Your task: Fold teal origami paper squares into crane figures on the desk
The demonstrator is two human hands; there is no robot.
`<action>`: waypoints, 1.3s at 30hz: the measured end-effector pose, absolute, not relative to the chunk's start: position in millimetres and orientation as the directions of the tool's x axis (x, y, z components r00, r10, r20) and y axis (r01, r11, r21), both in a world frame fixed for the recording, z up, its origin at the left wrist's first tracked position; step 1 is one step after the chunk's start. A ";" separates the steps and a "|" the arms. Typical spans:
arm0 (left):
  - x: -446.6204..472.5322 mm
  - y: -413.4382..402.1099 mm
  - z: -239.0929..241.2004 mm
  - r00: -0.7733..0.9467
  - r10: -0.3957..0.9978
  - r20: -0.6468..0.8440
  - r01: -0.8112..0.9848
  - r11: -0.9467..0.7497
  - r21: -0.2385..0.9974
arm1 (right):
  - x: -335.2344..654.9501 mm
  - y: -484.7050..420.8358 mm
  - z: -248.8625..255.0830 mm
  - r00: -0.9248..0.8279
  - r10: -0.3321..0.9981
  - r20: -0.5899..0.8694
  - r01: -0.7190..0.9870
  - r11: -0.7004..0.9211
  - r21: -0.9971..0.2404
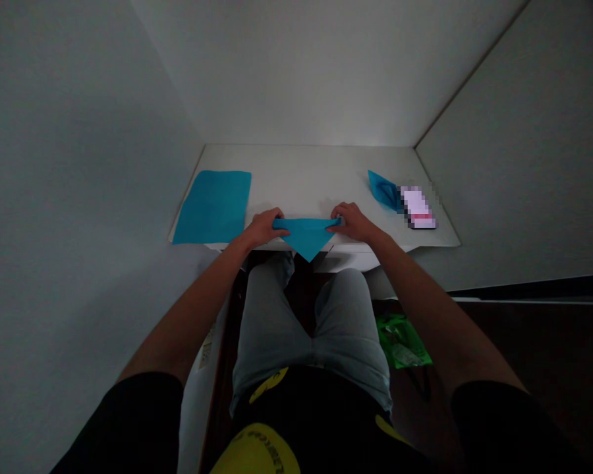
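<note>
A folded piece of blue paper (307,236) stretches between my two hands at the front edge of the table. Its top is a straight folded band, and its pointed lower part hangs over the edge towards my lap. My left hand (267,227) pinches the left end of the band between thumb and fingers. At the right end, my right hand (350,222) grips the band the same way. Flat on the table, left of my left hand, lies a blue sheet (215,205). A folded blue paper piece (383,189) rests to the right, beyond my right hand.
A phone (418,207) with a lit, blurred screen lies beside the folded piece on the white table (306,178). Walls enclose the table at the back and both sides. Below, a green plastic bag (402,341) sits on the dark floor, right of my legs.
</note>
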State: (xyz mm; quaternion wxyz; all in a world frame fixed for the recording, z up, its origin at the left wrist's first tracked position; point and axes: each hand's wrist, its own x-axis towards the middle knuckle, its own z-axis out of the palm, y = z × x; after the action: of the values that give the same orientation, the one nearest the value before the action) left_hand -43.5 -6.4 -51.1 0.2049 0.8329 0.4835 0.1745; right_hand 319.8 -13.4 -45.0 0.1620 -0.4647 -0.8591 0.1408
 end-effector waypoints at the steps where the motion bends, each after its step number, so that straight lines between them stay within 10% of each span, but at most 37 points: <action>1: -41.6 -12.7 -50.1 0.491 0.863 0.121 0.711 -0.477 0.516 | 317.8 -16.7 -40.6 -0.533 0.833 0.146 0.747 0.544 -0.382; 8: -39.0 -68.9 -67.3 0.559 0.781 0.278 0.680 -0.624 0.386 | 298.2 -78.3 -40.6 -0.544 0.818 0.189 0.786 0.575 -0.227; 21: -27.2 -80.8 -78.6 0.559 0.768 0.312 0.697 -0.639 0.326 | 228.9 -116.5 -75.3 -0.490 0.832 0.260 0.766 0.554 -0.327; 39: -31.4 -42.7 -50.7 0.180 0.970 0.162 0.773 -0.241 0.587 | 284.5 -70.0 -70.9 -0.045 0.954 0.296 0.808 0.209 -0.551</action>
State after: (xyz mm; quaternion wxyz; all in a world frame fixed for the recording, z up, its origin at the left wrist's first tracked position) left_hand -31.4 -42.7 -50.7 0.1905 0.7440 0.5858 0.2590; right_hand 284.5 -70.0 -70.9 0.3097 -0.6176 -0.7132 0.1179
